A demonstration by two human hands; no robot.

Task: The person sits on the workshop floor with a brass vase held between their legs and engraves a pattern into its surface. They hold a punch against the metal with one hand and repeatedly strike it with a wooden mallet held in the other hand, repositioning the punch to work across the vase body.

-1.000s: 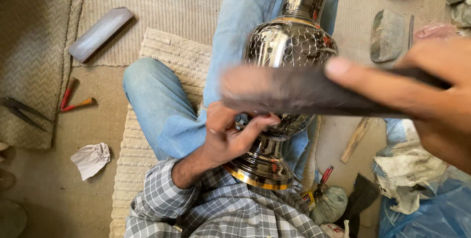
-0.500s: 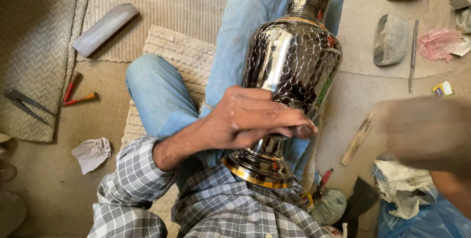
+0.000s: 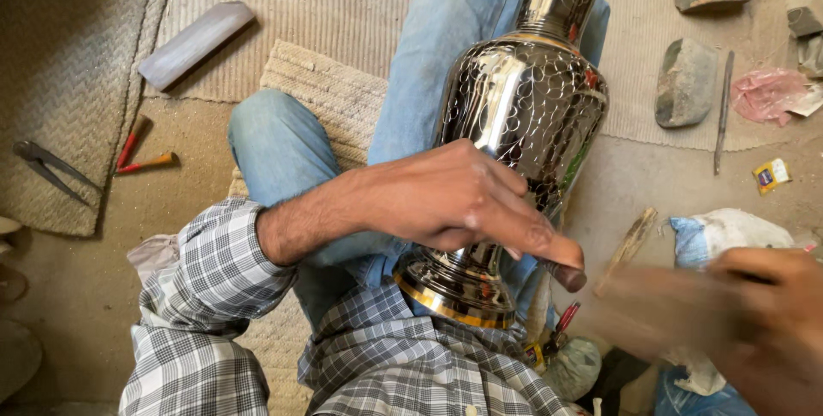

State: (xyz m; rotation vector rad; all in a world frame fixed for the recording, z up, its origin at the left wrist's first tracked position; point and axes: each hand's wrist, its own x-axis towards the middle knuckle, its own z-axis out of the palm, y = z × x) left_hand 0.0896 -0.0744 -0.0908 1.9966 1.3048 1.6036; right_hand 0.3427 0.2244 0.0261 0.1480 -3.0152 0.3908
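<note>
Nearest the viewer, at 5 o'clock, the right hand [image 3: 771, 322] is blurred; whether it grips anything cannot be told. At centre, the left hand [image 3: 454, 197] lies across the lower body of the metal vase [image 3: 523, 116], fingers narrow and curved over it, fingertips pointing toward 4 o'clock. The vase is polished silver with an engraved net pattern and a gold band on its foot; it lies tilted along the person's lap, foot toward the checked shirt [image 3: 403, 364], neck toward 12 o'clock.

At 3 o'clock, a small yellow packet [image 3: 771, 175] with a dark label lies flat on the floor, near a crumpled pink wrapper [image 3: 767, 94]. A thin metal rod [image 3: 722, 111] lies between the wrapper and a grey stone [image 3: 686, 81].

At 9 o'clock, red-handled tools [image 3: 141, 150] lie beside metal shears [image 3: 51, 167]. At 10 o'clock, a flat grey block [image 3: 195, 43] rests on the woven mat [image 3: 343, 4].
</note>
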